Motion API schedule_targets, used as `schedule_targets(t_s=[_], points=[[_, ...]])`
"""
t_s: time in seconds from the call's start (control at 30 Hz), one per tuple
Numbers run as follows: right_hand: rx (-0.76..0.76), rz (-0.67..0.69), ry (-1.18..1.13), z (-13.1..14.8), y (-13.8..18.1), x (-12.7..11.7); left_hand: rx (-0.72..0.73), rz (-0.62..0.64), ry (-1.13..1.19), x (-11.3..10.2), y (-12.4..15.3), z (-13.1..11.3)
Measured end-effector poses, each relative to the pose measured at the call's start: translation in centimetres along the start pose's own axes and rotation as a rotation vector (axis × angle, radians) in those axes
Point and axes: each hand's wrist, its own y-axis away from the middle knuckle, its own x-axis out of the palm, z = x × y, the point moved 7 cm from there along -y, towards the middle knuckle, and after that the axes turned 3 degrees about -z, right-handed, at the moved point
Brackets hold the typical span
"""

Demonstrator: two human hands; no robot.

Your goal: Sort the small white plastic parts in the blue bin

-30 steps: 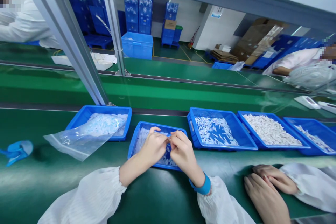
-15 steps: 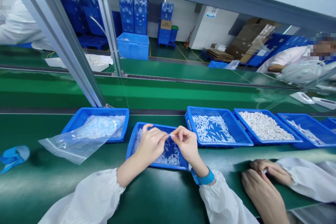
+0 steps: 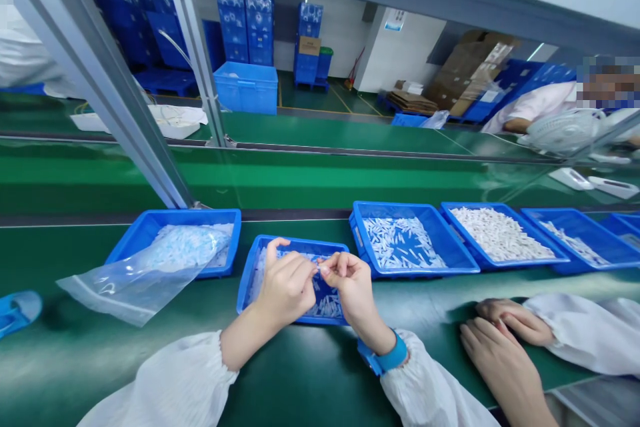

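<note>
Over a blue tray (image 3: 243,287) of small clear and whitish plastic pieces, my left hand (image 3: 289,285) and my right hand (image 3: 351,283) meet fingertip to fingertip. Both are closed in a pinch on a tiny whitish plastic piece (image 3: 319,267), mostly hidden by the fingers. My left index finger sticks up a little. A blue band circles my right wrist. Left of this tray stands another blue tray (image 3: 120,240), with a clear zip bag (image 3: 170,267) of pale blue pieces lying over its front edge.
To the right stand blue trays, one with small white pieces (image 3: 400,240), one heaped with white pieces (image 3: 500,233). A co-worker's hands (image 3: 505,347) rest on the green table at right. A blue strap-like item (image 3: 20,312) lies far left. A metal post (image 3: 125,107) rises behind.
My hands stay together over the tray, fingertips drawn slightly closer and lower. The whole view has shifted slightly. The small piece in the co-worker's fingers no longer shows.
</note>
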Motion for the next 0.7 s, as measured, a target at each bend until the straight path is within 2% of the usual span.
schedule_targets(t_s=[0.1,0.2,0.27,0.33,0.4,0.47,0.53,0.6,0.7], points=[[0.013,0.006,-0.032,2.3,0.6,-1.5,0.010,0.029,-0.003,0.1,-0.1,-0.1],[-0.028,-0.005,-0.014,7.6,2.2,-3.8,0.043,0.046,0.007,0.1,-0.1,-0.4],[0.021,0.049,-0.012,9.4,3.2,-3.5,0.072,0.038,0.007,0.0,-0.1,-0.5],[0.046,0.049,-0.025,8.6,3.3,-2.1,0.110,0.033,0.006,0.0,0.0,-0.5],[0.045,-0.003,0.005,5.4,2.3,-0.8,0.152,0.031,0.004,0.2,0.2,-0.5],[0.033,-0.059,-0.050,1.8,0.9,-0.2,0.191,0.025,0.005,0.4,0.4,-0.4],[0.006,-0.077,-0.087,-0.7,0.0,-0.2,0.213,0.020,0.009,0.5,0.7,-0.3],[-0.011,-0.079,-0.112,-1.6,-0.1,-0.4,0.219,0.024,0.002,0.6,0.8,-0.2],[-0.011,-0.084,-0.138,-1.3,0.3,-0.7,0.223,0.040,-0.031,0.8,0.9,-0.3]])
